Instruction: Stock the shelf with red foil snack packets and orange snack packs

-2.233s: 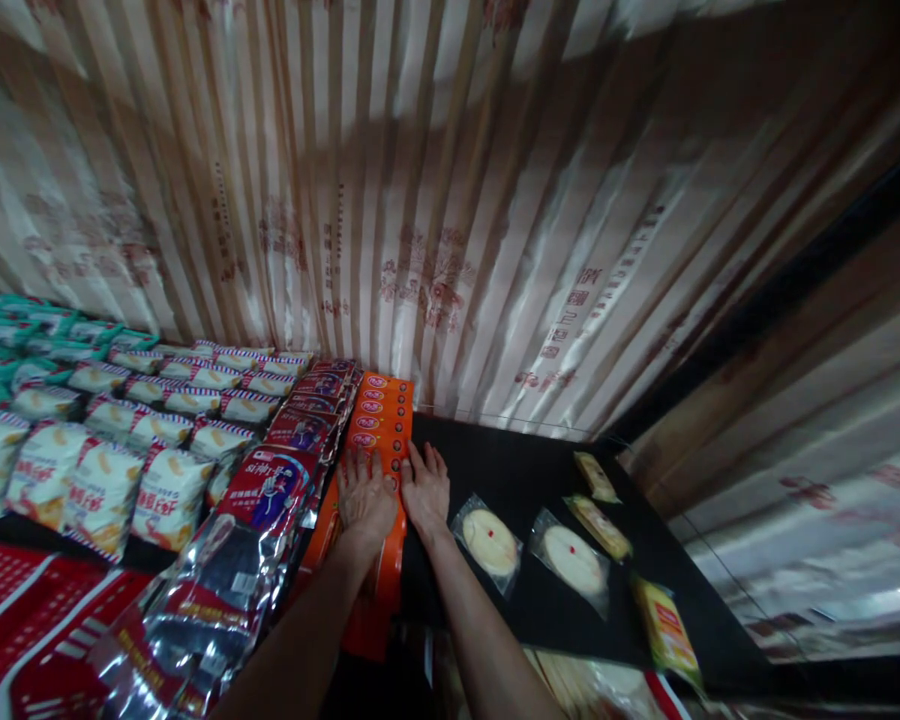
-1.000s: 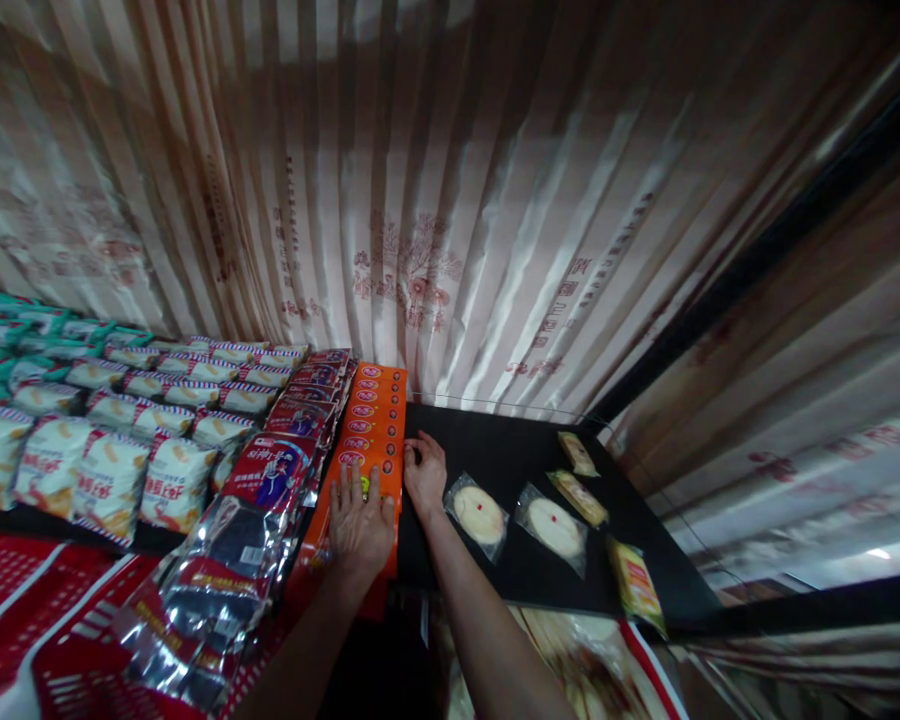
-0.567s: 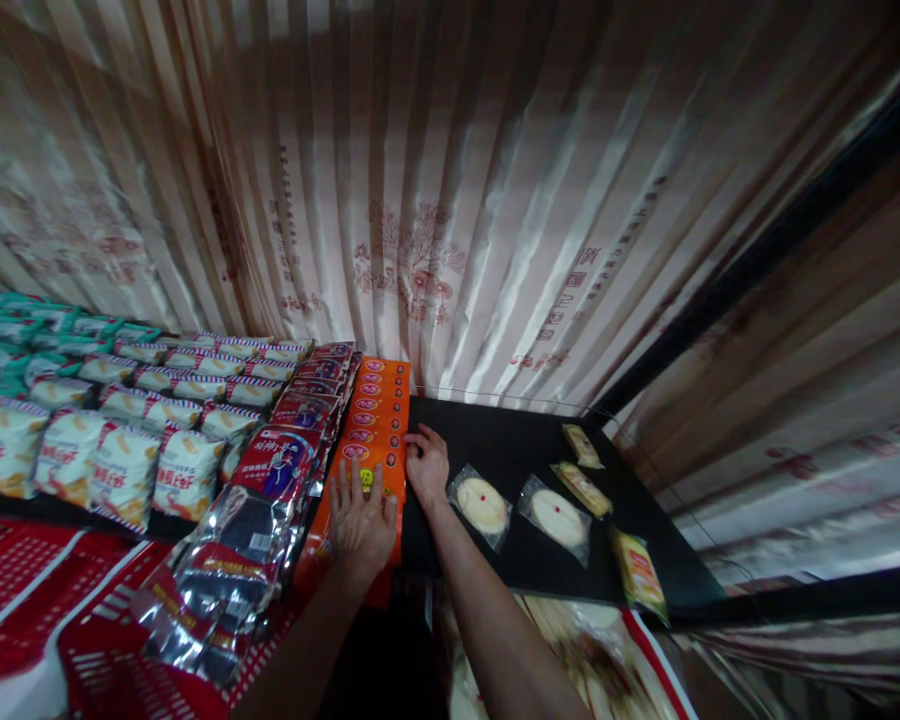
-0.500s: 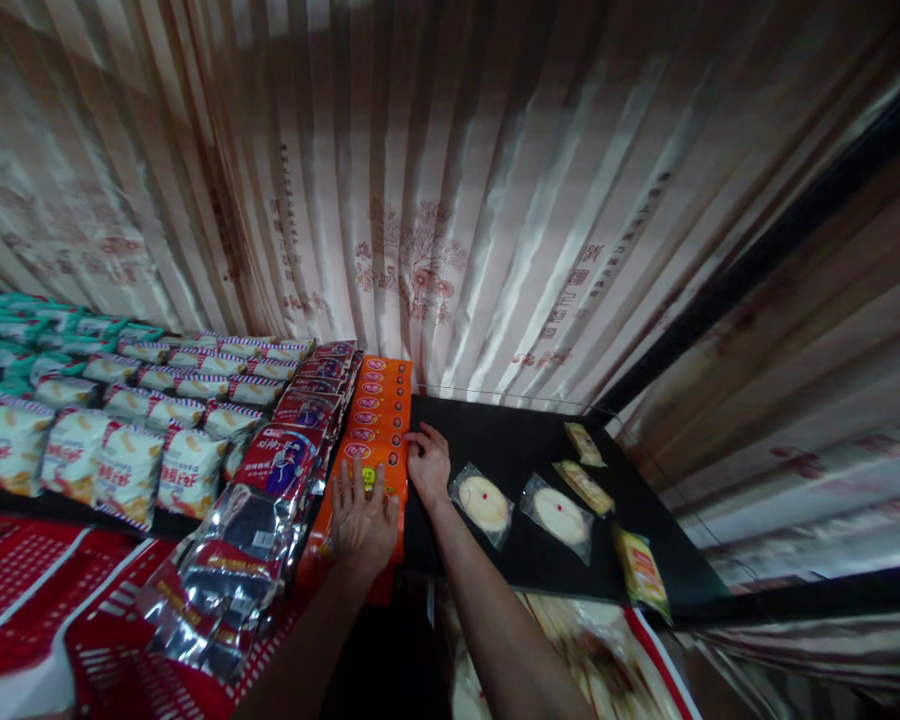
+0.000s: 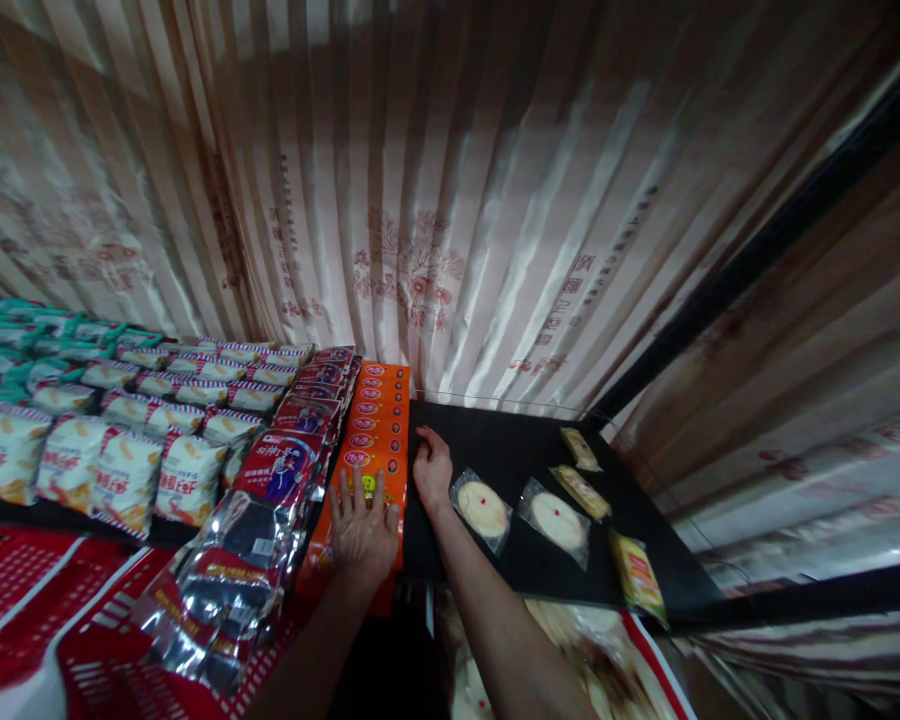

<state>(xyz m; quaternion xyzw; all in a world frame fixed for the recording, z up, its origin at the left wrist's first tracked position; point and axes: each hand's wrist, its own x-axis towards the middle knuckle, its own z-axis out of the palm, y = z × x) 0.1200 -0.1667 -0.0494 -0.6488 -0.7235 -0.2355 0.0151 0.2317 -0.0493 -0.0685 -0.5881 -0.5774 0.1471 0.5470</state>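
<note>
My left hand (image 5: pixel 361 535) lies flat with fingers spread on a column of overlapping orange snack packets (image 5: pixel 379 408). Just right of that column, my right hand (image 5: pixel 431 470) rests on its side on the black table. Its fingers are curled, a small gap separates them from the orange edge, and nothing shows in them. Left of the orange column runs an overlapping row of dark red and silver packets (image 5: pixel 291 462). To the right of my right hand lie two round, pale flatbreads in clear wrappers, the nearer one (image 5: pixel 482 506) close to my wrist.
Three yellow packets, one of them (image 5: pixel 637 577) near the front edge, lie on the black table (image 5: pixel 510 430). White chip bags (image 5: pixel 191 475) and green bags (image 5: pixel 15 335) stand in rows at left. A red basket (image 5: pixel 112 650) is below, and a pleated curtain (image 5: pixel 435 200) hangs behind.
My right hand has drawn slightly right, away from the orange packets' edge. My left hand stays flat on them. The view has shifted a little.
</note>
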